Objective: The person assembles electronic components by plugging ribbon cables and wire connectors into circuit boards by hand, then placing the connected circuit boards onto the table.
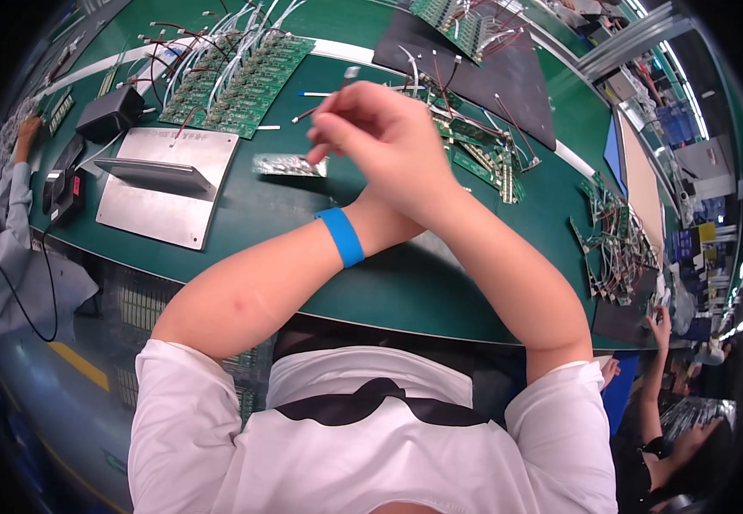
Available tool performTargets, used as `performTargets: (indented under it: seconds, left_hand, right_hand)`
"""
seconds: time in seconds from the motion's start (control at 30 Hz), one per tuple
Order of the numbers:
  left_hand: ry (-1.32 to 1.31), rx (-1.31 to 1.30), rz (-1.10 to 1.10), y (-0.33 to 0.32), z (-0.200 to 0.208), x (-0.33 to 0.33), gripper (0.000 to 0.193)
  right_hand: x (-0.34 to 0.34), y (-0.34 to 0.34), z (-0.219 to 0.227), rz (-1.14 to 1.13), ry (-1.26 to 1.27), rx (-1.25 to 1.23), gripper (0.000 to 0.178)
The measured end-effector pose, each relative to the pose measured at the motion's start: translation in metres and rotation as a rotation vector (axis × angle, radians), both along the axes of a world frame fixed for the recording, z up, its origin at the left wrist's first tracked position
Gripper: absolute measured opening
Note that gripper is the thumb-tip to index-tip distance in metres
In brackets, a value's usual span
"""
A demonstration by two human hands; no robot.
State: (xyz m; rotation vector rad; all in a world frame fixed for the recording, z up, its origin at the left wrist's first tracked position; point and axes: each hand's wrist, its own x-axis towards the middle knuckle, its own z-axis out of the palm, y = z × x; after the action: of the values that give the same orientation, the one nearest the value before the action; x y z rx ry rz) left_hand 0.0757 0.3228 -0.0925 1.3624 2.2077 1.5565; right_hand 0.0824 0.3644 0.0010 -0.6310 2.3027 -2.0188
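My right hand (pixel 371 128) is raised over the workbench, its fingers curled together and slightly blurred. A short red wire lead (pixel 305 112) with white ends runs behind these fingers and seems pinched in them. Below the fingertips lies a small, shiny circuit board strip (pixel 290 165), also smeared. My arms cross: the left, with a blue wristband (pixel 340 237), passes under the right. Only the back part of my left hand (pixel 399 224) shows; its fingers are hidden beneath my right hand and wrist. Green circuit boards (pixel 491 158) with wires lie just right of my right hand.
A metal plate fixture (pixel 153 210) with an upright bar stands at left, beside a black box (pixel 109 115). Wired circuit boards (pixel 238 81) stand behind it. More boards (pixel 615 244) are piled at right near a dark mat (pixel 508 94). Co-workers sit at both sides.
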Motion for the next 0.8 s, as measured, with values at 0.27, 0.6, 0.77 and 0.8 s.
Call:
performTargets:
  seconds: [0.27,0.6,0.77,0.8]
  left_hand:
    - [0.128,-0.061,0.192,0.001,-0.012,-0.002,0.021]
    - [-0.056,-0.111,0.099,-0.006,0.013,0.010,0.021]
    - [-0.133,-0.194,0.097,0.003,0.033,0.010,0.019]
    - [-0.102,-0.186,0.103,0.004,0.033,0.009,0.018]
  right_hand:
    - [0.045,0.026,0.025,-0.223,0.046,0.000,0.052]
    - [0.194,0.102,0.119,0.418,-0.309,-0.280,0.050]
    - [0.189,0.130,0.089,0.416,0.136,-0.356,0.055]
    - [0.185,0.135,0.091,0.502,0.138,-0.359,0.059]
